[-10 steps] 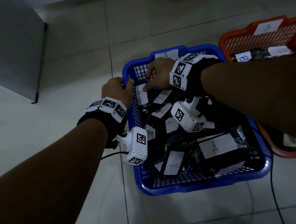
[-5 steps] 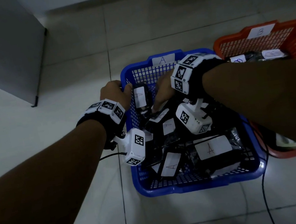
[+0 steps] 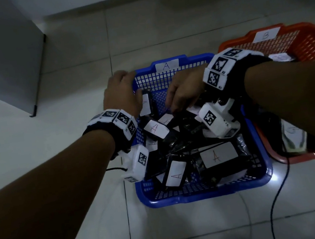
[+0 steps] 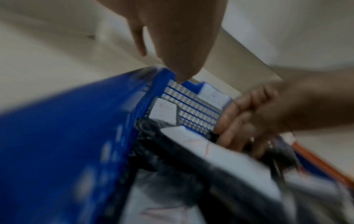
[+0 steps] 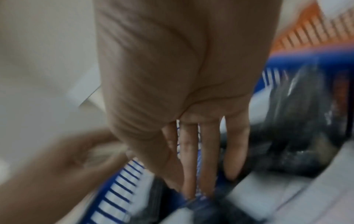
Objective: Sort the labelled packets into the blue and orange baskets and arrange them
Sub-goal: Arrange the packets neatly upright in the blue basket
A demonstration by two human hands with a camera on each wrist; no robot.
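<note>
The blue basket (image 3: 204, 194), labelled A, holds several black packets with white A labels, such as one at the front (image 3: 218, 155) and one upright against the left wall (image 3: 144, 105). My left hand (image 3: 123, 89) is at the basket's far left corner, fingers straight, thumb tip on the rim (image 4: 180, 75). My right hand (image 3: 180, 103) reaches into the basket with straight fingers (image 5: 191, 166) touching the black packets near the far wall; it grips nothing. The orange basket (image 3: 304, 40), labelled B, stands to the right with packets inside.
A grey cabinet (image 3: 0, 61) stands on the tiled floor at the back left. A black cable (image 3: 276, 193) runs over the floor in front of the orange basket. The two baskets touch side by side.
My right hand has come down from the basket's far wall onto the packets. My left hand has loosened from the left rim and its fingers have straightened toward the far corner.
</note>
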